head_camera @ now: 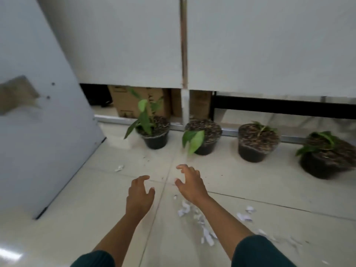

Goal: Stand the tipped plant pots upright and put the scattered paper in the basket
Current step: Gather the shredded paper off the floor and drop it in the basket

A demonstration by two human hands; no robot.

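Several black plant pots stand in a row on the tiled floor by the wall: a leafy left pot (156, 139), a second pot (207, 145), a third pot (254, 151) and a right pot (325, 164). All look upright. My left hand (139, 195) and my right hand (189, 183) hover empty above the floor in front of the two left pots, fingers spread. Torn white paper scraps (194, 214) lie under my right forearm, more paper scraps (245, 215) sit to the right, and one scrap (119, 168) lies at the left. No basket is in view.
A tilted white panel (38, 132) leans at the left, its corner on the floor. White partition boards (269, 45) run behind the pots, with cardboard boxes (133, 103) and a black bar (279, 108) visible in the gap beneath them.
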